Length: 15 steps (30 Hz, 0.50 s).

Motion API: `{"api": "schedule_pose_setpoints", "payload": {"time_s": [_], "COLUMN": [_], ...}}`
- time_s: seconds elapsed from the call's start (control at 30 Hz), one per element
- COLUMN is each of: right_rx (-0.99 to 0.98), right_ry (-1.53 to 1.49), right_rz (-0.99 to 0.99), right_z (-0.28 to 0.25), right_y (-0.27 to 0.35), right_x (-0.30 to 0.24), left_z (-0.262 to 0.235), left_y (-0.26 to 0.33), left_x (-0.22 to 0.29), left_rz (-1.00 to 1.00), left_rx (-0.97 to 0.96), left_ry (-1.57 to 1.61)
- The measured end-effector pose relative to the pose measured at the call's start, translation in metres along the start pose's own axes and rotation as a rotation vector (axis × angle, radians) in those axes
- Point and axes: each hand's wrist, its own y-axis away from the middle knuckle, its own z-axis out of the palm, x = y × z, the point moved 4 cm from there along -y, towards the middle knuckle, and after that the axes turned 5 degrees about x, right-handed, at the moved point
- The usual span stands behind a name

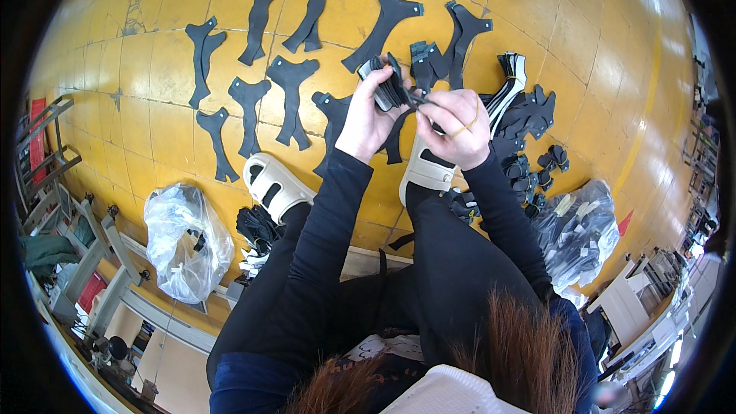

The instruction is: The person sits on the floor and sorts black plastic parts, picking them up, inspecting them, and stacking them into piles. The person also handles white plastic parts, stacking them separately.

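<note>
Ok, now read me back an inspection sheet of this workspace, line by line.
Surface: yellow floor, scuffed, with dark seams.
Job's things: dark forked pieces spread ahead of the feet; a dark bundle in hand.
Clutter: left plastic bag and right plastic bag; piled dark pieces on the right.
Fingers: left fingers hold the bundle; right fingers are at its edge, exact grip unclear.
Cables: none clearly made out.
Surroundings: grey metal frames at left; pale equipment at right.

Around the smooth left clog [281, 186], the floor [149, 69] is gleaming; beyond the clog, cloth pieces [292, 100] are looking matt; left of it, a plastic bag [163, 234] is shining.
</note>
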Motion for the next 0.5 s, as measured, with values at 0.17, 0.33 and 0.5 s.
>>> {"api": "schedule_pose_setpoints", "payload": {"time_s": [0.17, 0.33, 0.5], "right_rx": [0.106, -0.097, -0.302], "right_ry": [-0.157, -0.232, -0.168], "right_rz": [0.288, 0.799, 0.885], "right_z": [-0.007, 0.032, 0.061], "right_y": [0.009, 0.051, 0.078], "right_x": [0.021, 0.098, 0.141], "left_z": [-0.023, -0.031, -0.013], "left_y": [-0.005, -0.006, -0.004], "left_x": [0.015, 0.027, 0.025], "left_rz": [0.055, 0.099, 0.037], "left_rx": [0.111, 0.071, 0.026], "left_ry": [-0.049, -0.387, -0.392]}}
